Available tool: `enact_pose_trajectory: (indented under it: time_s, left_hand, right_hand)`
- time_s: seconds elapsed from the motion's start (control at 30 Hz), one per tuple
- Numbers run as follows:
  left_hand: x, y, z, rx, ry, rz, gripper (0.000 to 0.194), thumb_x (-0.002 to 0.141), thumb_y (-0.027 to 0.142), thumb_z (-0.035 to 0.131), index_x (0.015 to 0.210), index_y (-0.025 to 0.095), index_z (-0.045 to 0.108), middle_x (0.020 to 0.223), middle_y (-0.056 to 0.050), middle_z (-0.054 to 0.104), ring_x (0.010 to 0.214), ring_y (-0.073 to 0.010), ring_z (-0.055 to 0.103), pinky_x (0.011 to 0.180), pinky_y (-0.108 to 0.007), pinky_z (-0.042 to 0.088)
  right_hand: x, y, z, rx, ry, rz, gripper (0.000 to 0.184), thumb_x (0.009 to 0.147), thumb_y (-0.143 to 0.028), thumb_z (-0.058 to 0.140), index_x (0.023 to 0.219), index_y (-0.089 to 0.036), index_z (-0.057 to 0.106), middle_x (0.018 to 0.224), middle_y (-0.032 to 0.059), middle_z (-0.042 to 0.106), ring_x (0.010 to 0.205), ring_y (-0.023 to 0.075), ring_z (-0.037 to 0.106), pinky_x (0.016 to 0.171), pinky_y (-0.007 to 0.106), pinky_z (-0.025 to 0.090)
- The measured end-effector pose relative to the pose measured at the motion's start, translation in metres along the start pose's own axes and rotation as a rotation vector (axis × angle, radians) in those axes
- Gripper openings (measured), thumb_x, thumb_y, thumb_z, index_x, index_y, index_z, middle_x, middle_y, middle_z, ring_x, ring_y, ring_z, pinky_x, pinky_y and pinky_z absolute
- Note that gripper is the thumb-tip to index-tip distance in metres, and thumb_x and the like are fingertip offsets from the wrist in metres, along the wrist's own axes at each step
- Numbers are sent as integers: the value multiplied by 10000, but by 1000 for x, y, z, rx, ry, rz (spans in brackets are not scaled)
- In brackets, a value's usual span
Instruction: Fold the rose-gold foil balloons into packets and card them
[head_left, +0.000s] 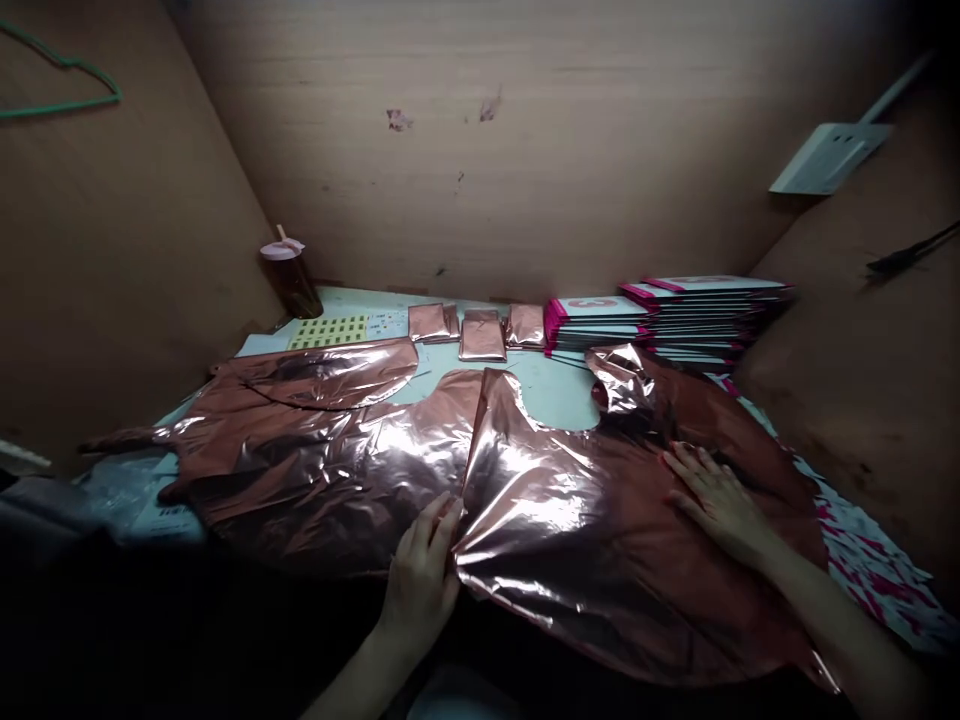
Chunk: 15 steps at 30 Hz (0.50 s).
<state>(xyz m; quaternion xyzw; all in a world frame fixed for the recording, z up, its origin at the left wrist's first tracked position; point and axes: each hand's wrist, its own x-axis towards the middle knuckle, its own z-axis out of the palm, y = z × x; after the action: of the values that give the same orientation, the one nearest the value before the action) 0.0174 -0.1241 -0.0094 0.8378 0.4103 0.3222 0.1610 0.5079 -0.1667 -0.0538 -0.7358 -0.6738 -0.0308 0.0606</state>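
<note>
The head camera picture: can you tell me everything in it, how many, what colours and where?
shiny foil: one big spread, it seems; coppery pink; across table
folded foil squares: three piles; coppery; back middle
card stacks: two; white and pink; back right
printed sheets: two; yellowish, pale; back left
lidded cup: one; dark, pink lid; back left
clear plastic: count unclear; left
pink-and-white pile: uncountable; right
hanger: one; green; upper left
socket: one; white; right
cable: one; black; right
table: one; pale green; underneath
wall panels: three; brown; back and sides
left hand: one; touching foil's middle
right hand: one; flat on foil
</note>
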Motion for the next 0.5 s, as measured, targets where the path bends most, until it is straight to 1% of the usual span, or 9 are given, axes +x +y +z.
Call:
enact_pose_trajectory:
  time_s: [0.03,0.1,0.2,0.27,0.33,0.37,0.43,0.47,0.5]
  left_hand:
    - [0,-1,0,-24,23,-15,779,749,-62,408,1441,294,360,1366,-96,481,1256,-244,500,1025,-425,463]
    - [0,1,-1,-72,32,-67,690,758,-41,426,1377,264,434,1281,-92,518,1183,-235,544,987,-403,488]
    - [-1,8,-6,-134,4,-178,650,766,-10,434,1361,249,454,1211,-93,540,1093,-236,577,937,-410,500]
    - [0,10,-12,-243,-56,-245,658,791,29,451,1407,256,413,1211,-100,539,1061,-228,585,921,-405,502]
    - [4,8,-19,-424,-136,-339,699,816,103,508,1473,251,319,1188,-102,556,995,-206,607,887,-379,515]
    - [7,6,-21,-517,-178,-406,728,827,154,539,1498,237,268,1138,-95,582,931,-194,622,857,-368,524]
    - [18,2,-25,-627,-247,-553,770,838,252,590,1512,185,224,940,-54,636,794,-182,636,793,-359,532]
    - [26,1,-26,-655,-272,-610,792,825,281,627,1505,166,237,840,-29,641,749,-185,637,769,-359,532]
    - [36,2,-27,-697,-287,-635,822,799,293,674,1495,153,259,768,-13,637,718,-192,639,740,-358,533]
  right_hand:
    - [-1,2,0,-2,3,4,680,959,-589,235,1545,-245,275,1628,19,170,1499,310,113,1174,586,199]
    - [-2,1,-1,-3,-1,10,684,960,-588,231,1546,-236,274,1630,19,167,1498,310,120,1177,580,197]
    - [-1,-3,-2,-3,-2,10,696,958,-594,227,1542,-218,287,1628,23,176,1493,312,143,1181,570,189]
    - [1,-5,-2,-5,2,1,700,959,-591,228,1539,-205,296,1627,30,182,1490,313,153,1181,562,192]
    - [6,-6,-2,-13,10,-14,693,961,-579,229,1530,-193,322,1622,39,205,1486,314,168,1179,550,206]
    - [9,-8,-4,-25,28,-17,688,962,-572,227,1517,-184,352,1614,47,234,1482,322,178,1178,552,203]
    - [14,-21,-13,-54,102,-13,682,966,-557,220,1475,-155,430,1585,72,309,1470,356,193,1178,579,167]
    - [15,-34,-22,-61,151,-14,676,971,-546,218,1452,-138,462,1569,89,339,1463,373,200,1174,599,148]
    - [15,-52,-33,-54,194,-30,663,979,-531,218,1435,-127,482,1559,104,356,1460,382,203,1169,616,139]
